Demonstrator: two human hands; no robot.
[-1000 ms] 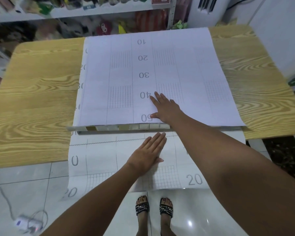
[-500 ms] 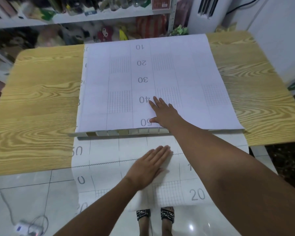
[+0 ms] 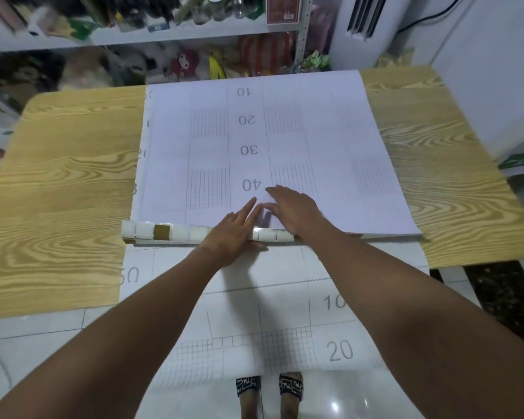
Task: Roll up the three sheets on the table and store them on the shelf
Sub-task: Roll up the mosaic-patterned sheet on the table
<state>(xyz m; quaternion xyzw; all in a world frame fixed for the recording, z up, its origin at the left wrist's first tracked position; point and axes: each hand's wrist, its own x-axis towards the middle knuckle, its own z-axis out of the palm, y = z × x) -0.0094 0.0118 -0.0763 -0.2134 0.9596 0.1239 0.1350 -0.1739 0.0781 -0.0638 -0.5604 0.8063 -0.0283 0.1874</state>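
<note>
**While the roll is barely begun, both hands lie flat**

With fingers straight and close together, the left hand (image 3: 233, 237) presses across the tiled strip (image 3: 164, 232), the turned-up near edge of the top sheet (image 3: 330, 140); the right hand (image 3: 297, 213) lies flat just beside it on that sheet. A second sheet (image 3: 270, 297) hangs off the near edge of the table (image 3: 67, 192). Nothing looks fully rolled, so the rolling and the shelf (image 3: 179, 34) behind seem nearly all ahead

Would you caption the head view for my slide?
Left hand and right hand rest on gridded sheet atop wooden table.
</note>
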